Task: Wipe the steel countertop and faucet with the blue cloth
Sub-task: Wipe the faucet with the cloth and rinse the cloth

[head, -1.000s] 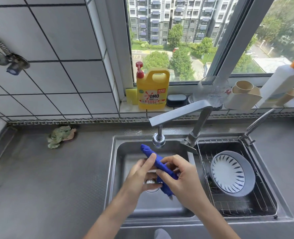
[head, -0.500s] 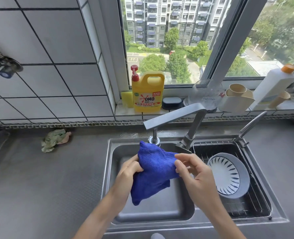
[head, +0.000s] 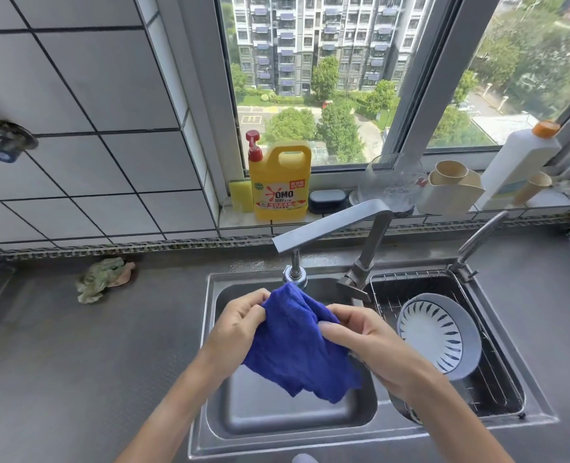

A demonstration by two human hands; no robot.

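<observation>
Both hands are holding the blue cloth (head: pixel 297 345) up over the left sink basin (head: pixel 276 419), just below the faucet (head: pixel 330 228) nozzle. The left hand (head: pixel 233 332) is pinching the cloth's upper left edge with curled fingers, and the right hand (head: pixel 360 332) is gripping the upper right edge between thumb and fingers, so the cloth is hanging between them in loose folds, its lower corners dangling above the basin floor. No water is visibly running from the nozzle. The cloth appears to be in the middle of being opened out, and neither the steel countertop (head: pixel 86 355) nor the faucet is being touched by it. To do this step well, the person should be spreading the cloth flat or folding it into a neat pad, so that a broad, even face is meeting the metal rather than a bunched lump. Starting on the countertop to the left of the sink would mean working around the crumpled green rag (head: pixel 103 275) lying near the wall. When moving to the faucet, wrapping the cloth around the spout and upright would be cleaning all sides at once, while taking care not to knock the bowl (head: pixel 440 335) sitting in the wire rack (head: pixel 497 379) in the right basin, or the yellow detergent bottle (head: pixel 280 182) on the sill behind.
</observation>
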